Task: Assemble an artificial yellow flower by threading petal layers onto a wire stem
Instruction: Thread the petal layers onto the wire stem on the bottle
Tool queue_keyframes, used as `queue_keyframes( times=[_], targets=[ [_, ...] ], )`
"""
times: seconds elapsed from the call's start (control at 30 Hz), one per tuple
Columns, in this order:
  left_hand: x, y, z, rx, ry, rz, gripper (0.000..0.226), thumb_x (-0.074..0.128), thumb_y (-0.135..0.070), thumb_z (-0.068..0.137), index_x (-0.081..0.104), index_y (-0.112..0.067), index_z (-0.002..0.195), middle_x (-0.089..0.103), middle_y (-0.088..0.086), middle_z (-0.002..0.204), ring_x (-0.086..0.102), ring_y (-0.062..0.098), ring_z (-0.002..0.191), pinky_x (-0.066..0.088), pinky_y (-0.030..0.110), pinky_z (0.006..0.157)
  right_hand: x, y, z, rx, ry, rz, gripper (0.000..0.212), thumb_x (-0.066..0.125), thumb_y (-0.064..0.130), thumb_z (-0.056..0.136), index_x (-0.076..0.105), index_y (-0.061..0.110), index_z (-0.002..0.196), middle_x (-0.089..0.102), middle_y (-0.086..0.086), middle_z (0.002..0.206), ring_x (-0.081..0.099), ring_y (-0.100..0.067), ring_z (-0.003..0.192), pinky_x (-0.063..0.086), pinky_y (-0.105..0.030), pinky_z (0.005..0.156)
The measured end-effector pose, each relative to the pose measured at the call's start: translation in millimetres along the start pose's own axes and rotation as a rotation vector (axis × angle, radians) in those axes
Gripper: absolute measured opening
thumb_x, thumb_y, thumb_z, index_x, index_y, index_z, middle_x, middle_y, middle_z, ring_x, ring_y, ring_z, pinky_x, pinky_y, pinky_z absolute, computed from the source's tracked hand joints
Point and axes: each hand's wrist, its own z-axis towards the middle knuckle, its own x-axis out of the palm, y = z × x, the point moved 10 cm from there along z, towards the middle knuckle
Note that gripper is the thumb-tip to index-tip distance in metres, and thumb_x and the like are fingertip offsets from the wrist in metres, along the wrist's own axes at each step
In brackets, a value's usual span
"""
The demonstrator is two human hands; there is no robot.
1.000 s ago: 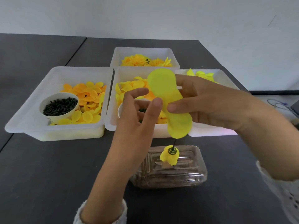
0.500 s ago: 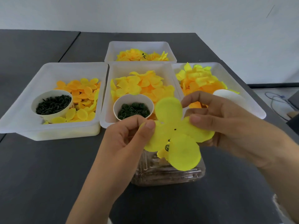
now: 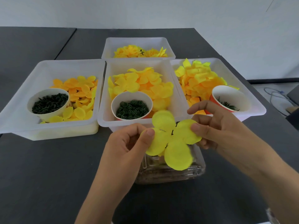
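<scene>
A bright yellow four-lobed petal layer (image 3: 174, 139) is held flat, facing up, over a clear plastic box (image 3: 171, 172). My left hand (image 3: 129, 146) pinches its left lobe between thumb and fingers. My right hand (image 3: 215, 131) pinches its right lobe. A thin dark stem tip (image 3: 172, 132) pokes up through the hole at the layer's middle. The rest of the stem and the smaller flower part below it are hidden under the petals.
Several white trays hold petals: left tray (image 3: 21, 113) with orange-yellow petals and a cup of dark pieces (image 3: 48, 104), middle tray (image 3: 103, 109) with a cup of green rings (image 3: 131, 107), right tray (image 3: 252, 101) with a red cup (image 3: 226, 98), and a back tray (image 3: 137, 42) of finished flowers.
The petal layer was turned from upright to flat and lowered over the clear box. The stem tip now shows through its centre hole. Both hands came down with it.
</scene>
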Motion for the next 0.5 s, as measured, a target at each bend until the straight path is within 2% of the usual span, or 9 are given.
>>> queue_keyframes(
  times=[0.07, 0.17, 0.33, 0.43, 0.5],
  targets=[
    [-5, 10, -1, -0.029, -0.041, 0.141, 0.036, 0.061, -0.058, 0.087, 0.065, -0.026, 0.07, 0.054, 0.003, 0.058, 0.044, 0.005, 0.054, 0.036, 0.02, 0.051, -1, -8, 2, 0.009, -0.035, -0.046, 0.028, 0.067, 0.02, 0.077, 0.058, 0.02, 0.103, 0.053, -0.009, 0.075, 0.048, -0.016, 0.058, 0.043, -0.02, 0.051],
    [-7, 24, -4, -0.101, -0.089, 0.327, 0.031, 0.056, -0.054, 0.086, 0.063, -0.029, 0.069, 0.055, -0.007, 0.056, 0.045, 0.001, 0.051, 0.035, 0.015, 0.049, 1, -27, 5, 0.069, -0.07, -0.088, 0.02, 0.062, 0.003, 0.087, 0.052, 0.013, 0.102, 0.054, -0.014, 0.077, 0.047, -0.021, 0.063, 0.042, -0.02, 0.05],
    [-2, 35, -5, -0.164, -0.058, 0.434, 0.033, 0.053, -0.055, 0.088, 0.062, -0.029, 0.07, 0.053, -0.015, 0.055, 0.046, 0.001, 0.051, 0.033, 0.021, 0.053, 5, -44, 5, 0.124, -0.047, -0.139, 0.018, 0.061, 0.004, 0.089, 0.051, 0.013, 0.101, 0.059, -0.007, 0.074, 0.053, -0.023, 0.069, 0.046, -0.033, 0.064],
    [-2, 37, -4, -0.192, -0.025, 0.438, 0.04, 0.044, -0.065, 0.083, 0.063, -0.031, 0.072, 0.059, -0.014, 0.062, 0.052, 0.0, 0.058, 0.039, 0.021, 0.055, 5, -36, 8, 0.1, -0.013, -0.24, 0.013, 0.064, 0.014, 0.089, 0.056, 0.024, 0.093, 0.059, -0.001, 0.072, 0.056, -0.009, 0.066, 0.048, -0.019, 0.06],
    [-10, 34, -5, -0.191, -0.052, 0.427, 0.049, 0.033, -0.072, 0.074, 0.064, -0.033, 0.074, 0.062, -0.018, 0.065, 0.058, -0.001, 0.062, 0.043, 0.021, 0.055, -3, -23, 18, 0.066, -0.041, -0.3, 0.006, 0.062, 0.024, 0.09, 0.059, 0.028, 0.088, 0.056, 0.0, 0.07, 0.052, -0.004, 0.058, 0.043, -0.014, 0.053]
  ],
)
